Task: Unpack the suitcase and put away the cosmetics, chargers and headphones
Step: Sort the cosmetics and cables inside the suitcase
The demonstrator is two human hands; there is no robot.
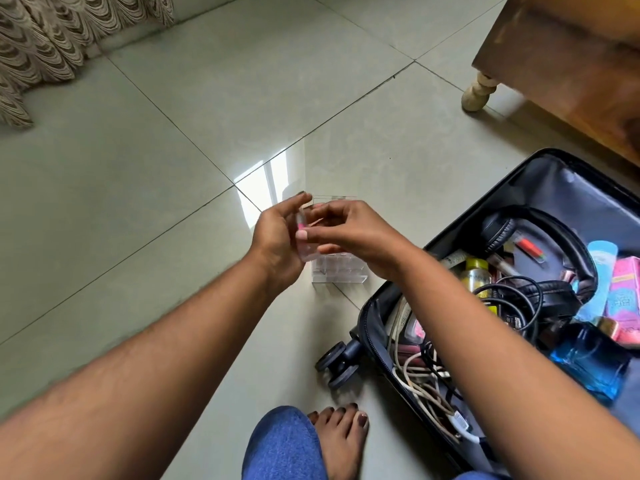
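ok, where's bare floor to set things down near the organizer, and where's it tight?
Free: tile left of the clear organizer, out toward the curtain; also tile beyond it, up to the wooden furniture leg. Crowded: the suitcase on its right, packed with headphones, cables and bottles.

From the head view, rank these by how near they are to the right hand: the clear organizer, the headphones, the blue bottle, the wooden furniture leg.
1. Clear organizer: on the floor directly beneath the right hand.
2. Headphones: in the open suitcase, to the right.
3. Blue bottle and wooden furniture leg: too close to call; the bottle is lower right, the leg upper right.
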